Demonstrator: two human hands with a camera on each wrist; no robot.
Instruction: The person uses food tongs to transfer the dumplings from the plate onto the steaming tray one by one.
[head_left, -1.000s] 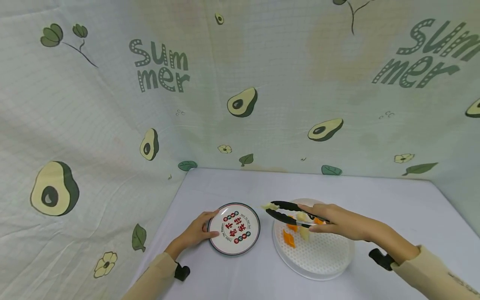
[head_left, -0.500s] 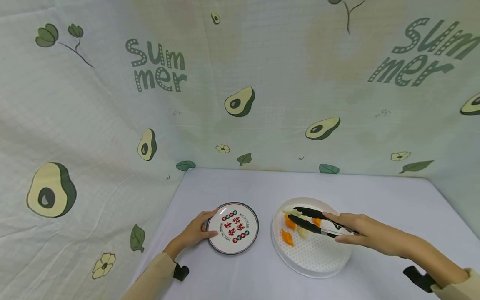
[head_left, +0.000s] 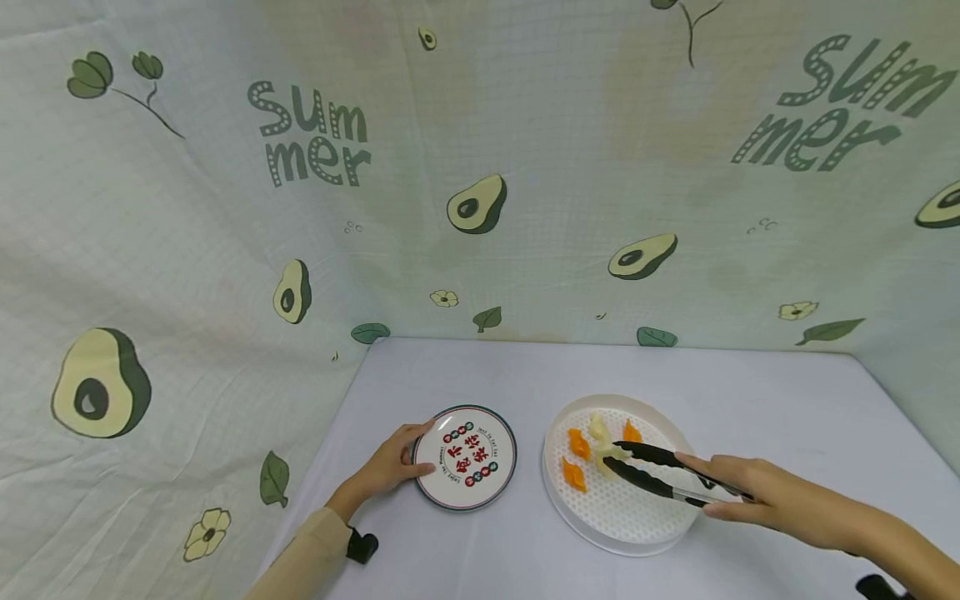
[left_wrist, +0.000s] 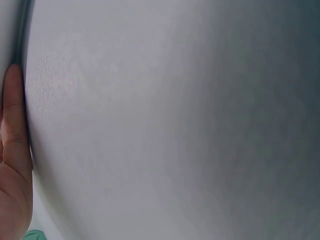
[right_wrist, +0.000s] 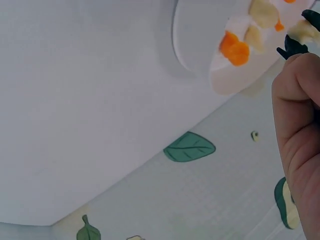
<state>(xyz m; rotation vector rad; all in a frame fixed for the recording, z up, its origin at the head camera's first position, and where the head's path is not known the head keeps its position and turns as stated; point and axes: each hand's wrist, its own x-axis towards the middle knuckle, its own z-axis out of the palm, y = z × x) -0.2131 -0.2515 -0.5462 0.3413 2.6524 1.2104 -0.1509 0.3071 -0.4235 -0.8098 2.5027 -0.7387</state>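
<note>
At the left edge of a small white plate (head_left: pixel 467 457) with red lettering and a dark rim, my left hand (head_left: pixel 386 465) grips it, thumb on top; the other fingers are partly hidden. My right hand (head_left: pixel 780 500) holds black-tipped tongs (head_left: pixel 647 479) over a round white tray (head_left: pixel 637 521) with a dotted surface. Between the tong tips, in the right wrist view, sits a pale yellow dumpling-shaped piece (right_wrist: pixel 301 31). Beside it on the tray are other pale pieces (head_left: pixel 598 427) and orange dumpling-shaped pieces (head_left: pixel 573 475). Whether the pinched piece touches the tray, I cannot tell.
A white-covered table (head_left: pixel 517 375) lies under both dishes, with a gap between plate and tray. Behind and at the left hangs a pale cloth (head_left: pixel 555 250) printed with avocados and leaves. The table's back edge meets this cloth.
The tongs, carrying the pale piece, have moved right from the gap beside the tray, then nearer over the tray's middle. My right hand has gone right and closer; the left hand still grips the plate.
</note>
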